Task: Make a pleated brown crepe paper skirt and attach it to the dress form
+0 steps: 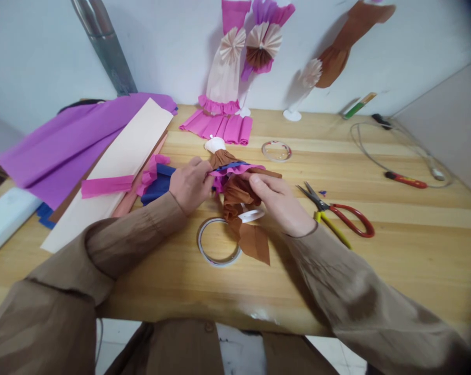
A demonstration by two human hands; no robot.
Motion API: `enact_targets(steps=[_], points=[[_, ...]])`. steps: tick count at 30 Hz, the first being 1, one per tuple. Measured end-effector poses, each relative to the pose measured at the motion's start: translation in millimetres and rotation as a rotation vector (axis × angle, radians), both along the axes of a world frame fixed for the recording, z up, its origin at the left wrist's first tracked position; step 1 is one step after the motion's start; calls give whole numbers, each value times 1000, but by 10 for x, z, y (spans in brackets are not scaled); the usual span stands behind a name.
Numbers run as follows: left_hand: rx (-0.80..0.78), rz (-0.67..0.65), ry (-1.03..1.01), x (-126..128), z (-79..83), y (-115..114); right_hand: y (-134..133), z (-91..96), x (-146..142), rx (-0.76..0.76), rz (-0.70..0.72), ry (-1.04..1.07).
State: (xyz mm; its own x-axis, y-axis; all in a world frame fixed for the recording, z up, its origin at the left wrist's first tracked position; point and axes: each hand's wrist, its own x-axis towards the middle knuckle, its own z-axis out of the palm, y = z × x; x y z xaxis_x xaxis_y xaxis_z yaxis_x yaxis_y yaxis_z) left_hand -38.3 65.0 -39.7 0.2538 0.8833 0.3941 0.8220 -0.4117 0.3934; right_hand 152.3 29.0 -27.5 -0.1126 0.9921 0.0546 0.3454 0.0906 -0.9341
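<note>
A small paper doll [235, 190] in a brown crepe dress with blue and pink frills lies on the wooden table [395, 250], its white base pointing to the far side. My left hand [189, 183] pinches the pink frill at the doll's waist. My right hand [279, 200] is closed on the brown paper from the other side. A ring of double-sided tape [219, 242] lies just under the doll, toward me.
Scissors with red and yellow handles [337, 212] lie right of my right hand. Purple [71, 140], cream [122, 161] and pink [106, 186] crepe sheets cover the left. Finished paper dolls [235, 67] stand against the wall. A clear tape roll [276, 151], a red-handled tool [405, 180] and a cable lie further back.
</note>
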Motion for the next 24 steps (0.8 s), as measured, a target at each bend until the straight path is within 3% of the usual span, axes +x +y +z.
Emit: enact_targets(steps=[5,9,14,24], points=[[-183,87,105,63,78,-70,-3,28,-35,-4,23,7],[-285,31,151,37,25,1,-10,31,-20,-2,11,1],[-276,-4,167,-42,-19,49,-2,4,5,0,13,4],[-277,-24,243,-69,73,40,-6,7,-36,-7,22,42]])
